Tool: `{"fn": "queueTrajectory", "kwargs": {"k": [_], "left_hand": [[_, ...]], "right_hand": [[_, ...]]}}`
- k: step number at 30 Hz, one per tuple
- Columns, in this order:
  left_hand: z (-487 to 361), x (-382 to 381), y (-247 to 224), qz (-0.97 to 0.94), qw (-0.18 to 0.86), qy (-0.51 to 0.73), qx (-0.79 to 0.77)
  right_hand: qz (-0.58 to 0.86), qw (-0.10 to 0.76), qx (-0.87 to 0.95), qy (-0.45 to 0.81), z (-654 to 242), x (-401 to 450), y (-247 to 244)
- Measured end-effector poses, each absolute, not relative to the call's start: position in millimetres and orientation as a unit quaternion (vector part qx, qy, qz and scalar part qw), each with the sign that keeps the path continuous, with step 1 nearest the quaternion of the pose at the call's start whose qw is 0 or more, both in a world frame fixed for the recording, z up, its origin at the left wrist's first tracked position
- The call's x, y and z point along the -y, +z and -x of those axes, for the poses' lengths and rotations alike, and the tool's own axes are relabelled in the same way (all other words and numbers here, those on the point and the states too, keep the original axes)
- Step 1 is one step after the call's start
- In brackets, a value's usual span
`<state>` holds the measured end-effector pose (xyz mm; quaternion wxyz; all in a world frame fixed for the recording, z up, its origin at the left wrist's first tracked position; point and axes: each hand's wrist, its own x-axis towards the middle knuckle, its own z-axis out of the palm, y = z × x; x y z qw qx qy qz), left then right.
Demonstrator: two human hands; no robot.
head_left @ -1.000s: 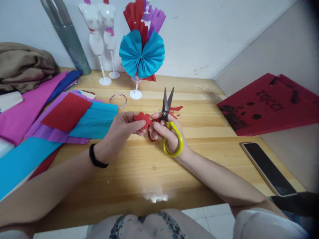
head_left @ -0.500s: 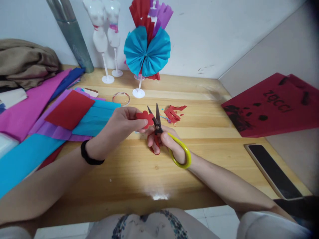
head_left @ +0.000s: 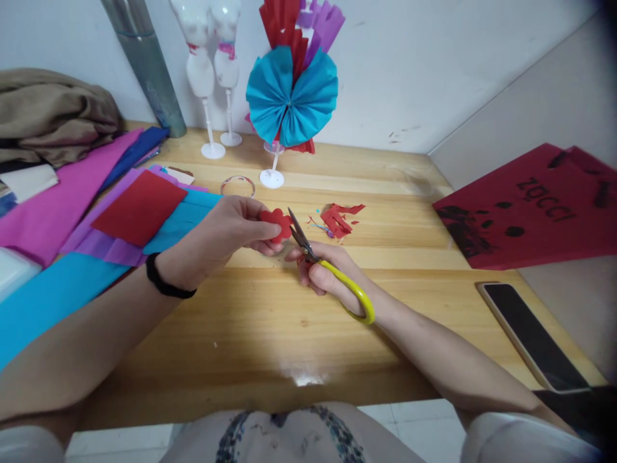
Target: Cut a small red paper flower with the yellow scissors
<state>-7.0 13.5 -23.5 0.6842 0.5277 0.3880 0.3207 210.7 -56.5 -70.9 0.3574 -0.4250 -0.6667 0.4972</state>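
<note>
Between the thumb and fingers of my left hand (head_left: 241, 225) is a small red paper flower (head_left: 279, 222) with rounded petals. My right hand (head_left: 332, 267) is closed around scissors (head_left: 347, 283) with dark blades and a yellow handle loop. The blade tips lie at the flower's right edge; whether they touch the paper I cannot tell. Both hands are held above the wooden table (head_left: 270, 334). Red paper scraps (head_left: 337, 218) lie just beyond my right hand.
A mannequin stand (head_left: 271, 179) with a blue pleated paper fan (head_left: 292, 99) stands behind my hands. Coloured paper sheets (head_left: 139, 206) and a bottle (head_left: 154, 77) are on the left. A phone (head_left: 535, 337) and a red bag (head_left: 525, 206) sit on the right.
The scissors have closed partway, their blades now nearer together and tilted left toward the flower. The flower has shifted slightly left and up with my left hand.
</note>
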Motion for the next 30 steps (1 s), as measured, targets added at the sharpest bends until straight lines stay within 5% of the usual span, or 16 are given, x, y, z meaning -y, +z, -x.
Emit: {"fn": "queueTrajectory", "kwargs": {"k": [15,30], "left_hand": [[15.5,-22.8,-24.6,-0.51,0.706,0.295,-0.393],[9.0,-15.1,-30.1,-0.439,0.732,0.352,-0.386]], "right_hand": [[0.456,0.321,0.666,0.494,-214.0,52.3,-63.6],[0.443,0.443,0.53,0.571,-204.7,51.4,-77.9]]}}
